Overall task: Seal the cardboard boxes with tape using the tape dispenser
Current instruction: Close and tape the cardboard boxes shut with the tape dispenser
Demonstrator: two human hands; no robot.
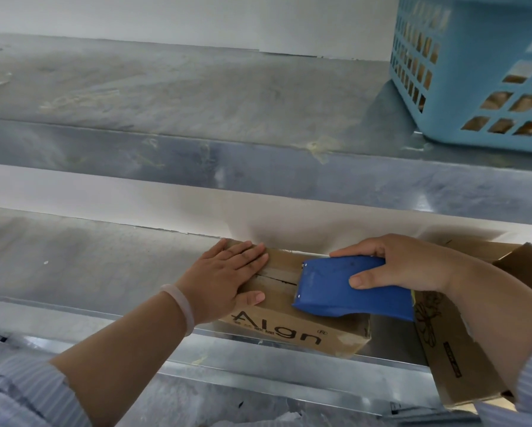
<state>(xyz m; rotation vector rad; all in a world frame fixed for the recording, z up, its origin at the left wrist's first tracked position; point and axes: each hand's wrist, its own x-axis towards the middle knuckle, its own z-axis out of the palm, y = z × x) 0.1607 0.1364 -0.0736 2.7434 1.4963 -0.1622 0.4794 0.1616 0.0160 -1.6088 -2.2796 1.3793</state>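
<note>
Left hand, fingers flat, pins the box's nine-o'clock end steady; right hand's fingers clench the tape dispenser over the seam.

The lower metal shelf carried a printed cardboard box near its front edge, with a larger open cardboard box just beside it on the right. The upper metal shelf bore a blue plastic basket at its right end.

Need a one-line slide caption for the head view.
Left hand presses flat on a small cardboard box while the right hand grips a blue tape dispenser over its top seam.
</note>
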